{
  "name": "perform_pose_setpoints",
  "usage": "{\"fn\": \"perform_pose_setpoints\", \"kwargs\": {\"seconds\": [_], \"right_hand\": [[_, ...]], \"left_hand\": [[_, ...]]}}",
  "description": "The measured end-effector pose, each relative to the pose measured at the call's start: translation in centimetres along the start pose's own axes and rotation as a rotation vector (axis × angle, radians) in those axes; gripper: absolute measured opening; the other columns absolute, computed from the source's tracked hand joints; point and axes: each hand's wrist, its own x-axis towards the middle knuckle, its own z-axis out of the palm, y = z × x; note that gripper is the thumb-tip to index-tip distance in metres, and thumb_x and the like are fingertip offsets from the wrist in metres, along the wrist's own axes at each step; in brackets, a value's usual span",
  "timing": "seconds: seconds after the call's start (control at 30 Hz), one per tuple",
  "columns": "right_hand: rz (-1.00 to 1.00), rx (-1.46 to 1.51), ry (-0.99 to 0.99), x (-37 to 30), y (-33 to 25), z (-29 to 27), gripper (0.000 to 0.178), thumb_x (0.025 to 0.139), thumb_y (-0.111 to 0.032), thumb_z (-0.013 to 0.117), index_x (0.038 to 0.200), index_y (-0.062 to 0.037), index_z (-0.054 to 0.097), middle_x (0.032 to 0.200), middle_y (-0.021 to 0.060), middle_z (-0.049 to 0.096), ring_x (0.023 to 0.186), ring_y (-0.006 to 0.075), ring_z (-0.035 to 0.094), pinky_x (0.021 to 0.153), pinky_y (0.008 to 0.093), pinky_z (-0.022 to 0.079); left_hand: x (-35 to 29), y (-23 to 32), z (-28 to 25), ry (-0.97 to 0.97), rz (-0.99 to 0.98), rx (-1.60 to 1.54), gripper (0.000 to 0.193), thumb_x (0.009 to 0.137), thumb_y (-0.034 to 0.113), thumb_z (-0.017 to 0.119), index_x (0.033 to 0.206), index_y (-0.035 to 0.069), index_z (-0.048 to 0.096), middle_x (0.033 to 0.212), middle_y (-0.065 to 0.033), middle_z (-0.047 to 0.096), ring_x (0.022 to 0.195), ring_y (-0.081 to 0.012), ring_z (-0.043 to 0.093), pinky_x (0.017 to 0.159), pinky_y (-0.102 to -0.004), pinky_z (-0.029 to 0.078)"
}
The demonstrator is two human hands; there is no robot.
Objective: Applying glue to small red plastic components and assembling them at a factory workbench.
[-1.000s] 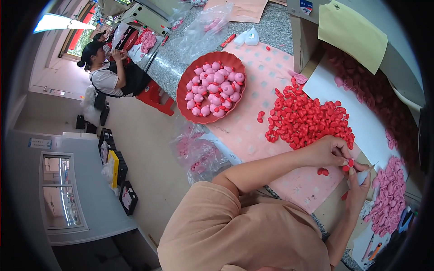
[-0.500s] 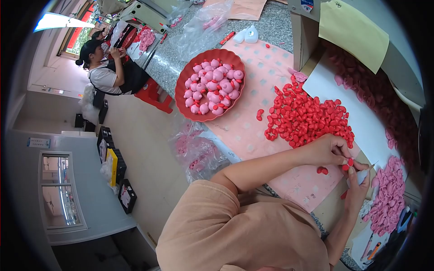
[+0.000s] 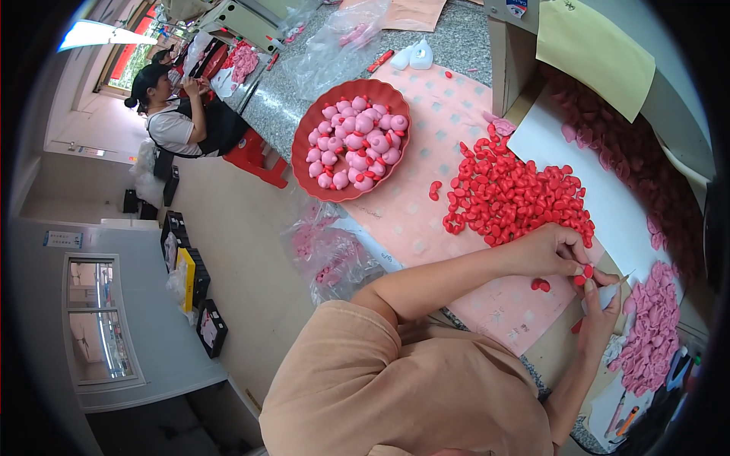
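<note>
My left hand (image 3: 549,251) reaches across the pink patterned mat (image 3: 414,216) and pinches a small red piece (image 3: 586,272) at its fingertips. Just below it, my right hand (image 3: 601,319) meets it and grips a small pale tool (image 3: 610,293) against that piece. A big heap of the same red pieces (image 3: 517,197) lies on the mat just beyond my left hand. Two loose red pieces (image 3: 540,285) sit on the mat under my left wrist.
A red bowl (image 3: 304,144) holds several pink figures at the mat's far left. A pile of pink pieces (image 3: 650,327) lies right of my hands. Clear plastic bags (image 3: 331,254) hang off the table edge. Another person (image 3: 182,114) works at a far table.
</note>
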Motion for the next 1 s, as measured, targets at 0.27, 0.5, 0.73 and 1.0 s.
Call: {"fn": "perform_pose_setpoints", "kwargs": {"seconds": [0.27,0.5,0.73,1.0], "right_hand": [[-0.003,-0.046,0.030,-0.1,-0.5,-0.6,0.013,0.085,-0.004,0.059,0.098,-0.0023,0.055,0.095,0.0030,0.057,0.084,0.0076,0.053,0.076,0.0205,0.042],[0.016,-0.138,0.032,-0.3,-1.2,0.8,0.011,0.084,-0.006,0.060,0.094,-0.0037,0.056,0.089,0.0023,0.059,0.080,0.0082,0.055,0.071,0.0223,0.045],[0.005,0.032,-0.043,-0.1,-1.1,0.5,0.016,0.082,0.000,0.061,0.097,-0.0018,0.056,0.094,0.0043,0.061,0.086,0.0100,0.057,0.078,0.0244,0.047],[-0.023,0.024,-0.051,0.1,-0.9,-0.3,0.017,0.082,-0.001,0.061,0.098,-0.0018,0.056,0.095,0.0044,0.061,0.087,0.0091,0.057,0.078,0.0238,0.047]], "left_hand": [[0.5,-0.2,0.5,-0.041,0.009,-0.069,0.011,0.080,0.001,0.065,0.088,0.000,0.057,0.087,-0.0060,0.064,0.081,-0.0088,0.061,0.068,-0.0204,0.049],[0.2,-0.7,-0.6,-0.001,-0.085,0.075,0.012,0.083,0.003,0.063,0.093,-0.001,0.058,0.091,-0.0059,0.063,0.084,-0.0090,0.060,0.071,-0.0230,0.049],[0.1,0.1,-0.3,0.014,-0.137,0.050,0.015,0.083,0.000,0.061,0.098,-0.001,0.058,0.100,-0.0066,0.061,0.091,-0.0108,0.059,0.078,-0.0230,0.048],[0.4,-0.2,0.1,0.005,-0.081,-0.017,0.014,0.084,0.001,0.060,0.098,-0.001,0.058,0.094,-0.0045,0.062,0.084,-0.0068,0.059,0.071,-0.0199,0.048]]}}
